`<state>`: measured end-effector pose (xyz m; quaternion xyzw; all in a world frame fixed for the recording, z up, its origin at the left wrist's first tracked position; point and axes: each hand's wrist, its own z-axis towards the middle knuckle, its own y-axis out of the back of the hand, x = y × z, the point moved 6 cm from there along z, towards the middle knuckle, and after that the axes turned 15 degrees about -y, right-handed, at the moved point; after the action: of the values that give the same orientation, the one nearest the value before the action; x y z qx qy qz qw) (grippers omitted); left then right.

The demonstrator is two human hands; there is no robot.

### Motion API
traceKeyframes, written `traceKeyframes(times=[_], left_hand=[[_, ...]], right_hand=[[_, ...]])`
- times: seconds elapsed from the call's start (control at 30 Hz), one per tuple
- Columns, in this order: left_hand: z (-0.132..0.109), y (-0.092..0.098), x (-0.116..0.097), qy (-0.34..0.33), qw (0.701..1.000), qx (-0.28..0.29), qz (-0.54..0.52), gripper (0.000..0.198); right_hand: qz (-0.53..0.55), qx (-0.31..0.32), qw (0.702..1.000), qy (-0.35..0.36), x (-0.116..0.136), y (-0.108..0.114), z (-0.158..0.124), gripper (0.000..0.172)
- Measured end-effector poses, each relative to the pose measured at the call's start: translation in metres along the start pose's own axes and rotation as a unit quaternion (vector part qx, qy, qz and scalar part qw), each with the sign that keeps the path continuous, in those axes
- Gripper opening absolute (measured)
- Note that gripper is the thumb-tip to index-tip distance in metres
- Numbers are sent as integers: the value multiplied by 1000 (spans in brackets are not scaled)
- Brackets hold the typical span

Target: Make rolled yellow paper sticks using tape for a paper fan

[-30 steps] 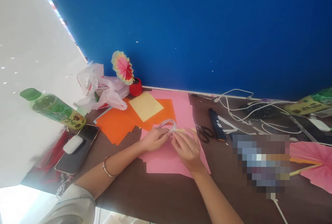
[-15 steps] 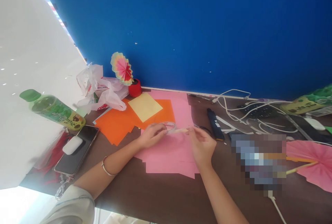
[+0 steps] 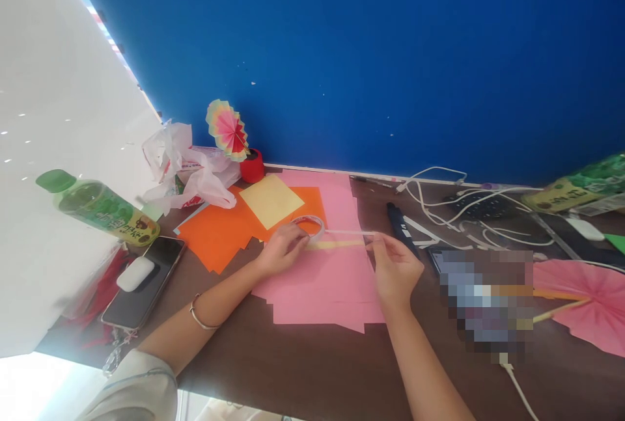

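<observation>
My left hand (image 3: 284,248) is closed on a roll of clear tape (image 3: 320,231), which stands on its edge beside the fingers. A narrow strip of tape (image 3: 347,232) stretches from the roll to my right hand (image 3: 398,268), whose thumb and finger pinch its end. Just below the strip lies a thin pale-yellow stick (image 3: 339,244), running from under the left fingertips toward the right hand. Under both hands lie pink paper sheets (image 3: 322,297). Behind the left hand are orange sheets (image 3: 219,239) with a yellow square (image 3: 272,201) on top.
On the left are a green-capped bottle (image 3: 102,206), a phone (image 3: 151,291) with a white earbud case (image 3: 135,274), and a plastic bag (image 3: 195,177). A paper fan (image 3: 228,129) stands in a red roll (image 3: 252,167). A black cutter (image 3: 401,226), white cables (image 3: 449,213) and a pink fan (image 3: 590,304) lie right.
My right hand has moved right, drawing a longer strip of tape from the roll. The roll now shows more clearly, and the yellow stick is apart from the right fingertips.
</observation>
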<state>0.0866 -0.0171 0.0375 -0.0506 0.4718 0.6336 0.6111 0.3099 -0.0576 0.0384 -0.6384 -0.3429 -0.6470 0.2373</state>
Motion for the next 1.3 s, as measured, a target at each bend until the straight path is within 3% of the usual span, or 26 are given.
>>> traceKeyframes(times=[0.37,0.6,0.93,1.3], left_hand=[[-1,3,7,-11,997,-9,80,29],[2,7,0,1,999,-25,46,25],[-2,6,9,-5,995,-24,101,24],[-1,1,8,-3,992,17,125,21]], right_hand=[[9,-19,1000,-23,-1,5,6,25],[13,-25,999,-19,-6,10,11,27],[64,-45,997,-2,-8,14,17,20],[56,-50,997,3,-8,14,18,15]])
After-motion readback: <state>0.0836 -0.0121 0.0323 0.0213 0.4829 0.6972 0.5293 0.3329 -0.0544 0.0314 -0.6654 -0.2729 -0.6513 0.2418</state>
